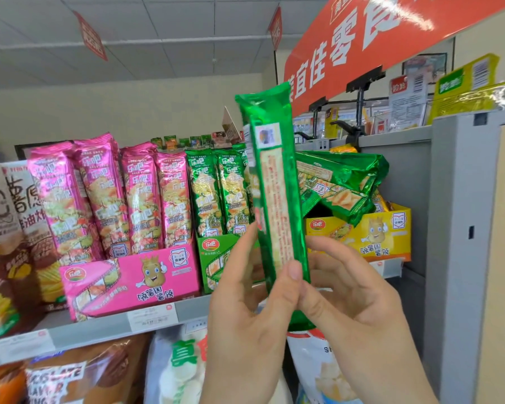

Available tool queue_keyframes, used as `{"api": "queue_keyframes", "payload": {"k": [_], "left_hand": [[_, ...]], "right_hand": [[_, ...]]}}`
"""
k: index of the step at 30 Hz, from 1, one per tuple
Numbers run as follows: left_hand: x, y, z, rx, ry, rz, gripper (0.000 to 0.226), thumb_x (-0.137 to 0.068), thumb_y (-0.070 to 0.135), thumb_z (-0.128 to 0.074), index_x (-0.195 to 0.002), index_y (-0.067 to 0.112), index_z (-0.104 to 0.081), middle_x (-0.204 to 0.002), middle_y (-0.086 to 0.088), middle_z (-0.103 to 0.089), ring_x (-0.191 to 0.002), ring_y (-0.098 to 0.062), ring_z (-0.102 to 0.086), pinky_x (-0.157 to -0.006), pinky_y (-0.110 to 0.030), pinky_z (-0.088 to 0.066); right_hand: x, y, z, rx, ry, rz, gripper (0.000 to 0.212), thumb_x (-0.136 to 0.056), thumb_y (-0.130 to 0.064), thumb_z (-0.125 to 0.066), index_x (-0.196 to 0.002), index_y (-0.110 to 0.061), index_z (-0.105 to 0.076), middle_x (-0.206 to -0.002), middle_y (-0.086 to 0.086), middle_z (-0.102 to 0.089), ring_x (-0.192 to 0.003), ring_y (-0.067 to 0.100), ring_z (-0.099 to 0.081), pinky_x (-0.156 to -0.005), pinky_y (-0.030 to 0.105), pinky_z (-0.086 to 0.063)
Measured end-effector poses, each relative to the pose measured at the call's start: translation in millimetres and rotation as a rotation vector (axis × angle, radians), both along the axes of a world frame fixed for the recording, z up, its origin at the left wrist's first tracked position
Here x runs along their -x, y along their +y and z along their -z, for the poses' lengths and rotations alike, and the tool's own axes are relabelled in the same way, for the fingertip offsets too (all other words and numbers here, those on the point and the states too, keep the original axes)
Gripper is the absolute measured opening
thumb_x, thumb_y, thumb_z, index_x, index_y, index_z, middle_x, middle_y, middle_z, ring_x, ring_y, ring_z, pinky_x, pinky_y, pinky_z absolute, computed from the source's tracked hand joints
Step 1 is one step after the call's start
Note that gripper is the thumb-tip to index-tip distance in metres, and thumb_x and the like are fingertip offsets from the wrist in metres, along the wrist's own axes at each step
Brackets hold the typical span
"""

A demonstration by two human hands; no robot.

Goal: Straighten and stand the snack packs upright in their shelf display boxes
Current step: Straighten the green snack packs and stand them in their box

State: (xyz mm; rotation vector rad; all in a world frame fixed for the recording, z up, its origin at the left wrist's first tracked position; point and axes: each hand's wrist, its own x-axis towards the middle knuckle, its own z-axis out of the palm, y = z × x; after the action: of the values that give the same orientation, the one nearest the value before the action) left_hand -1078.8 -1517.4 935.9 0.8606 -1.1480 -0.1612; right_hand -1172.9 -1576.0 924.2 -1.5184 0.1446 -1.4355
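Observation:
Both hands hold one long green snack pack (274, 182) upright in front of the shelf, its back side facing me. My left hand (245, 310) grips its lower left edge, thumb across the front. My right hand (353, 310) pinches the lower right edge. Behind it, a green display box (213, 258) holds upright green packs (216, 191). To the right, a yellow display box (385, 231) has several green packs (341, 185) lying slumped across its top. A pink display box (134, 275) holds upright pink packs (108, 193).
A grey shelf edge (99, 328) with price tags runs below the boxes. A grey upright panel (461, 228) closes the shelf on the right. Bagged snacks (175, 368) fill the lower shelf. An orange banner (376, 45) hangs overhead. Brown bags (9, 234) stand at left.

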Motion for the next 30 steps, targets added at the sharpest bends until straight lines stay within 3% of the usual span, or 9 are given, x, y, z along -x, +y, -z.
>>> {"api": "queue_keyframes", "payload": {"k": [3,6,10,15,20,22,25,28,30], "left_hand": [[-2.4,-0.8,0.0,-0.01,0.046,0.128,0.044,-0.079,0.033,-0.075,-0.121,0.027,-0.065,-0.104,0.0,-0.075,-0.094,-0.012,-0.071,-0.071,-0.019,-0.055],[-7.1,-0.7,-1.1,-0.006,0.126,0.272,0.032,-0.085,0.03,-0.069,-0.116,0.026,-0.069,-0.11,-0.007,-0.073,-0.102,-0.023,-0.069,-0.082,-0.028,-0.055],[-11.8,-3.1,0.6,-0.017,0.217,0.401,0.033,-0.085,0.032,-0.066,-0.113,0.015,-0.069,-0.111,-0.016,-0.071,-0.098,-0.03,-0.068,-0.081,-0.034,-0.057],[-11.6,-7.1,2.4,-0.017,0.27,0.459,0.033,-0.083,0.03,-0.063,-0.113,0.017,-0.071,-0.113,-0.014,-0.07,-0.093,-0.022,-0.069,-0.072,-0.028,-0.057],[-12.4,-8.2,-5.2,0.101,0.31,0.245,0.033,-0.072,0.043,-0.08,-0.098,0.024,-0.071,-0.098,0.001,-0.071,-0.089,-0.011,-0.067,-0.073,-0.026,-0.054],[-22.8,-6.2,-5.9,0.158,0.379,0.155,0.009,-0.079,0.033,-0.072,-0.086,0.028,-0.071,-0.089,0.005,-0.071,-0.083,-0.01,-0.068,-0.07,-0.028,-0.056],[-35.5,-0.2,-6.6,0.167,0.45,0.086,0.008,-0.077,0.029,-0.065,-0.07,0.032,-0.067,-0.081,0.007,-0.066,-0.077,-0.01,-0.065,-0.067,-0.03,-0.056],[-41.7,4.7,-4.8,0.175,0.496,0.091,0.019,-0.075,0.023,-0.066,-0.093,0.024,-0.059,-0.069,0.006,-0.057,-0.068,-0.012,-0.056,-0.065,-0.033,-0.056],[-43.6,6.2,-5.6,0.158,0.498,0.089,0.068,-0.075,0.023,-0.064,-0.135,0.002,-0.042,-0.065,0.005,-0.052,-0.069,-0.014,-0.054,-0.066,-0.034,-0.057]], "right_hand": [[7.1,-5.3,0.4,-0.006,0.059,-0.016,0.049,-0.06,-0.036,-0.086,-0.105,-0.037,-0.067,-0.097,0.003,-0.07,-0.088,0.022,-0.067,-0.08,0.048,-0.056],[17.3,-12.3,2.0,-0.159,0.159,-0.268,0.06,-0.053,-0.054,-0.086,-0.103,-0.029,-0.064,-0.109,0.011,-0.067,-0.096,0.03,-0.068,-0.08,0.047,-0.057],[17.4,-12.2,5.8,-0.328,0.189,-0.507,0.066,-0.044,-0.054,-0.092,-0.097,-0.021,-0.073,-0.1,0.022,-0.072,-0.077,0.042,-0.071,-0.06,0.034,-0.058],[14.9,-16.9,8.3,-0.27,0.164,-0.44,0.069,-0.047,-0.06,-0.088,-0.104,-0.023,-0.075,-0.1,0.016,-0.074,-0.082,0.035,-0.073,-0.066,0.029,-0.059],[24.7,-27.4,10.4,-0.181,0.111,-0.21,0.067,-0.047,-0.058,-0.09,-0.102,-0.024,-0.075,-0.101,0.008,-0.075,-0.095,0.023,-0.072,-0.075,0.024,-0.056],[31.5,-32.5,8.2,-0.172,0.036,-0.15,0.066,-0.048,-0.054,-0.091,-0.103,-0.022,-0.074,-0.103,0.006,-0.075,-0.097,0.023,-0.071,-0.078,0.029,-0.057],[39.3,-41.7,6.9,-0.184,-0.08,-0.078,0.069,-0.049,-0.047,-0.093,-0.108,-0.019,-0.07,-0.11,0.008,-0.071,-0.108,0.04,-0.063,-0.093,0.062,-0.048],[43.3,-46.9,3.8,-0.215,-0.181,-0.091,0.071,-0.045,-0.043,-0.095,-0.107,-0.021,-0.069,-0.111,0.01,-0.068,-0.11,0.044,-0.061,-0.093,0.06,-0.046],[44.8,-48.9,1.7,-0.225,-0.213,-0.118,0.07,-0.044,-0.04,-0.096,-0.106,-0.019,-0.07,-0.113,0.012,-0.066,-0.107,0.035,-0.063,-0.092,0.049,-0.051]]}}
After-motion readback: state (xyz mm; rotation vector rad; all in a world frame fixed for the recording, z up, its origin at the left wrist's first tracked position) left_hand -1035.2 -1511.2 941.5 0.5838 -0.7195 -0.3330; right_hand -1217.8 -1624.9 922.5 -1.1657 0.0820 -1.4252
